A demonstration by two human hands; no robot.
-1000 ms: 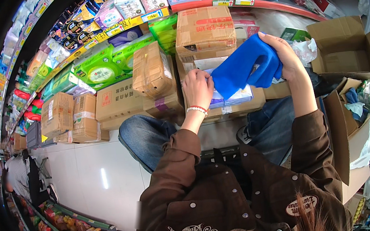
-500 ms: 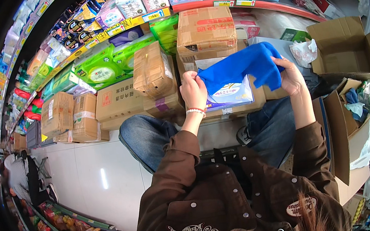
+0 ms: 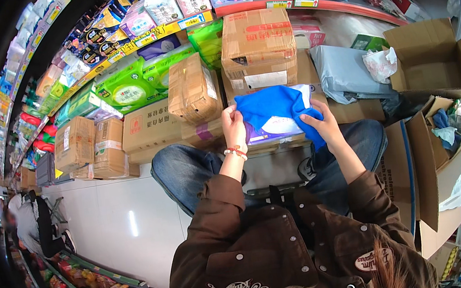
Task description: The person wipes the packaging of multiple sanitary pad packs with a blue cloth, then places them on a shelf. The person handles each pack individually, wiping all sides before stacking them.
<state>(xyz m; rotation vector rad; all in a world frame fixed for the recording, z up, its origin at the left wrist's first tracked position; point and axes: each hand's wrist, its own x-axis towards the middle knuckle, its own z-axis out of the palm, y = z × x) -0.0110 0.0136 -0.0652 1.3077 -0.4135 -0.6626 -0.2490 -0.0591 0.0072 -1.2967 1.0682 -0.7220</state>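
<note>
A blue cloth (image 3: 269, 105) is spread between my hands, above a purple and white soft package (image 3: 266, 133) and covering much of it. My left hand (image 3: 234, 127) is closed on the cloth's left end, beside the package's left edge. At the right, my right hand (image 3: 324, 125) pinches the other end, and a loose flap hangs below its fingers. The package lies on a cardboard box between my knees, its far side hidden under the cloth.
Taped cardboard boxes (image 3: 257, 41) stand stacked just beyond the package. To the right lie a grey plastic parcel (image 3: 341, 71), an opened carton (image 3: 423, 65) and a box of wrappings (image 3: 455, 124). Shelves of packaged goods (image 3: 122, 91) run along the back; a person (image 3: 35, 223) is at far left.
The cloth has come down nearer the package, and its right end has swung left and toward me. My right hand moved left and nearer; my left hand dropped slightly.
</note>
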